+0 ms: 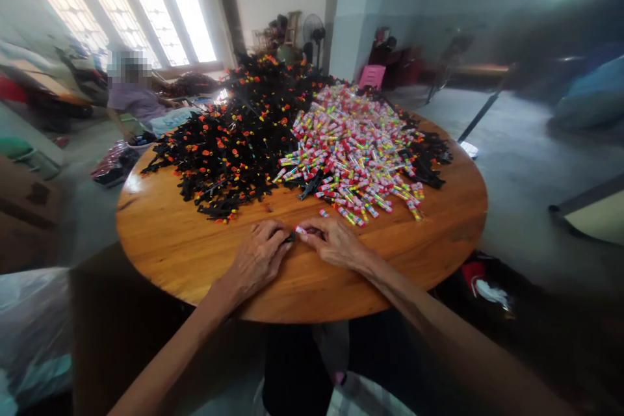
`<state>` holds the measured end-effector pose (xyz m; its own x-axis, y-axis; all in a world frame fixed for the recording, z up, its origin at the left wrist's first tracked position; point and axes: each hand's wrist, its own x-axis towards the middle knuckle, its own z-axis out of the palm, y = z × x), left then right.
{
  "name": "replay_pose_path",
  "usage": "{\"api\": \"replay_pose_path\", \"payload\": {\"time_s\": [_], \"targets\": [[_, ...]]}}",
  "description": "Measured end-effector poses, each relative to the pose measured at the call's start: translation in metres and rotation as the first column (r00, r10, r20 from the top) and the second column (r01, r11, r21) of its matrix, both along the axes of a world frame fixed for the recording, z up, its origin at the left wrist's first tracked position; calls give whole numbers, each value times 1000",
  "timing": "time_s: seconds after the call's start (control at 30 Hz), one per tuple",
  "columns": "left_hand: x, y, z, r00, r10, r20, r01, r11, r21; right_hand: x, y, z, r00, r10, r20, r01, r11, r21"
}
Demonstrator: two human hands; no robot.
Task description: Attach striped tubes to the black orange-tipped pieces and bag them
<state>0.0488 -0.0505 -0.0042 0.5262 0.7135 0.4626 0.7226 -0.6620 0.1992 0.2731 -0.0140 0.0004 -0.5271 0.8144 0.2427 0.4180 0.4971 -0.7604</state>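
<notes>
Both my hands rest on a round wooden table (185, 253) near its front edge. My left hand (258, 257) is closed on a small black piece whose tip shows at its fingertips. My right hand (334, 242) pinches a small colourful tube (301, 230), held end to end against the black piece. Behind them lies a big heap of black plastic parts with orange and yellow dots (234, 136), and to its right a heap of colourful small tubes (351, 143). A few loose tubes (324, 213) lie just beyond my right hand.
Another person (134, 101) sits at the far left behind the table beside bright windows. A standing fan (314, 32) and a pink stool (372, 76) are at the back. A white bag (29, 331) sits at the lower left, a cardboard box (117, 331) beside it.
</notes>
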Motion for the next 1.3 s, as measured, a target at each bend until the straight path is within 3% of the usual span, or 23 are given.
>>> {"api": "replay_pose_path", "payload": {"time_s": [0.33,0.77,0.97,1.1,1.3], "targets": [[-2,1,0,1000,-17,-21,19,998,66,4,0,-3,995,28,-93,-35,997,-74],[-1,-1,3,998,-40,-45,42,999,32,5,2,-3,993,56,-102,-69,990,-127],[-4,0,5,985,-136,-107,139,990,29,12,4,3,988,148,-34,-151,982,-115],[-6,2,2,990,-137,-41,137,991,-6,13,6,9,979,190,-73,-200,962,-183],[-8,2,1,987,-163,5,163,987,3,11,3,6,986,146,-83,-158,971,-177]]}}
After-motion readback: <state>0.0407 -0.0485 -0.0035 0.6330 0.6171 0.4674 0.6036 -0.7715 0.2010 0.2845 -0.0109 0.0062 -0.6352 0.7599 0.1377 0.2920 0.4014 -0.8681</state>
